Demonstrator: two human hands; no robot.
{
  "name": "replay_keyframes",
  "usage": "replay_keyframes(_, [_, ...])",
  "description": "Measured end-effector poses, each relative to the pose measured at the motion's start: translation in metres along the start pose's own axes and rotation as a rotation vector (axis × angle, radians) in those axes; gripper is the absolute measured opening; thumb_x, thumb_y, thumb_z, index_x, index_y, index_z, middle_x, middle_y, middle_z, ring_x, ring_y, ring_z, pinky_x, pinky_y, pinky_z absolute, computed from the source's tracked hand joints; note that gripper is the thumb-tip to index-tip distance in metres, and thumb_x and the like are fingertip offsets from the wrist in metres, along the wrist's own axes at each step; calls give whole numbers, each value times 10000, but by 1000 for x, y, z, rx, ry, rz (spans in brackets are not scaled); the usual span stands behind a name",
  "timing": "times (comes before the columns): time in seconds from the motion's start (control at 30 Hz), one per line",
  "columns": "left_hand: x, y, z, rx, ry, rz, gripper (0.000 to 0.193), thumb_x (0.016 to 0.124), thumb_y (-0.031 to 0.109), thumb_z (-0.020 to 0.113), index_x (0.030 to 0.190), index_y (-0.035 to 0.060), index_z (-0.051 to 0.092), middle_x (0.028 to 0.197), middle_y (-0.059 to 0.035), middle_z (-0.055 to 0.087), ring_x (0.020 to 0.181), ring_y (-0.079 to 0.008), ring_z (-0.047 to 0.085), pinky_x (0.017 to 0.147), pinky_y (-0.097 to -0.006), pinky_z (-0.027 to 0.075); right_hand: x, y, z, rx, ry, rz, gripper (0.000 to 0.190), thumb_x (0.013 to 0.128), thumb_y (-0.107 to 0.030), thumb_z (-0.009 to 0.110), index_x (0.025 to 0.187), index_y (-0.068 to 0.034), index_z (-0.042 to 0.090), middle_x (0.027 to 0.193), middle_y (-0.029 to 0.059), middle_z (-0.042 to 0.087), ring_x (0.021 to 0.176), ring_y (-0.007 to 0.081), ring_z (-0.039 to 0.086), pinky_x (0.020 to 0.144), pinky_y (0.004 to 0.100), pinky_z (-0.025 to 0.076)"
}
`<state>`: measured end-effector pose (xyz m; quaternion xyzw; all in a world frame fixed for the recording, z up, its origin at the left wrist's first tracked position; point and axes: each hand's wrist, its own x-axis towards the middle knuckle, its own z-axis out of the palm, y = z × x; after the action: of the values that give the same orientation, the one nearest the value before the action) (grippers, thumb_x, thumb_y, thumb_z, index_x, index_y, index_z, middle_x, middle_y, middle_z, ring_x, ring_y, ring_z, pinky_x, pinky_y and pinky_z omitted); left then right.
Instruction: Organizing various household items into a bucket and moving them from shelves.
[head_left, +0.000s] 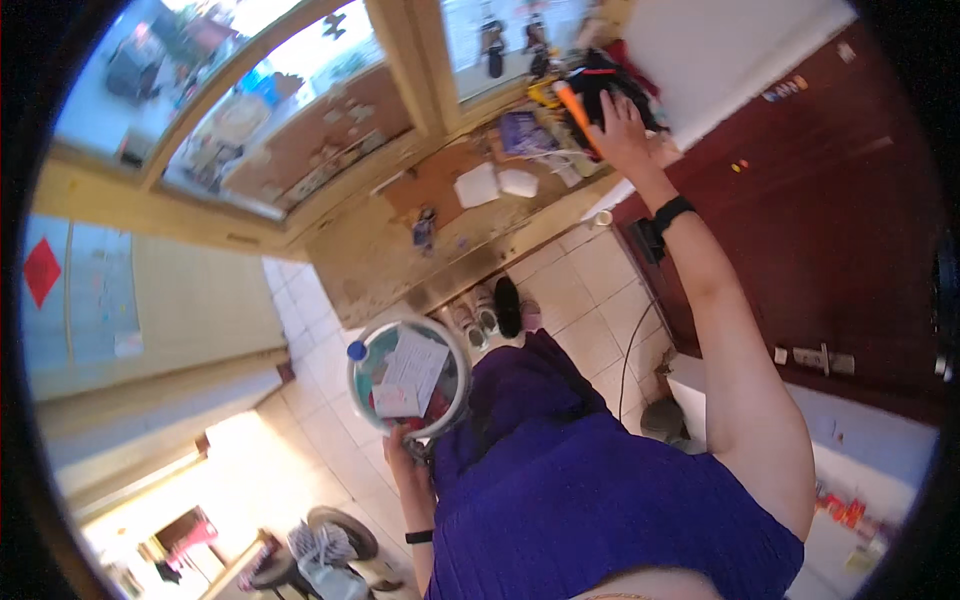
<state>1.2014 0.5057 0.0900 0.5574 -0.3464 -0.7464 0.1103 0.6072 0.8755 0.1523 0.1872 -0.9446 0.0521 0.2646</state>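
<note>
My left hand (401, 448) grips the rim of a round, pale bucket (463, 390) at my left side. Inside the bucket lie papers with writing (420, 364) over green and red items, and a blue cap (356, 350) shows at its edge. My right hand (622, 135) reaches to the far right end of the window ledge, fingers spread, over a heap of black fabric or bags (611, 82). An orange tapered object (574, 112) lies right beside that hand; whether the fingers touch it I cannot tell.
The ledge (360, 262) bears white papers (478, 186), a purple packet (525, 133) and a small blue item (424, 229). Shoes (506, 307) stand on the tiles below it. A dark red door (810, 225) is at the right, with a cable (626, 360) near it. Stools (341, 529) stand at lower left.
</note>
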Motion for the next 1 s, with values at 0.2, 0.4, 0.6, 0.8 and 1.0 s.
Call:
replay_keyframes(0.2, [-22,5,24,-78,49,39,260,763,69,638,1011,95,562,816,-14,578,625,-132,538,518,-255,437,-17,-2,34,75,-39,-2,724,959,-566,488,1468,-57,412,1506,301,331,1370,464,346,1135,506,305])
replay_keyframes(0.4, [-24,5,19,-107,102,36,207,766,66,638,943,116,543,788,-7,564,535,-120,503,477,-244,427,-31,-91,-18,369,29,-152,499,915,-328,637,1306,-32,545,1405,229,468,1300,393,426,1082,474,364])
replay_keyframes(0.6, [-12,2,3,-131,117,-11,246,765,56,622,992,109,543,790,2,562,559,-114,523,460,-235,428,-81,-229,6,742,-463,-337,329,857,-159,676,1142,-11,607,1031,142,627,1034,329,598,919,414,484])
replay_keyframes(0.8, [-6,-7,-14,-166,93,-14,334,769,39,617,1101,70,590,917,-28,605,715,-143,585,555,-265,463,-99,-297,33,1886,-928,942,254,927,-183,652,1083,10,599,938,108,638,898,219,648,816,341,521])
replay_keyframes(1.0, [1,-6,-30,-164,102,-18,353,761,32,616,1109,71,580,945,-42,606,740,-156,590,591,-282,483,-87,-304,37,1710,-869,1036,241,936,-204,659,981,30,626,875,116,665,842,171,650,708,315,504])
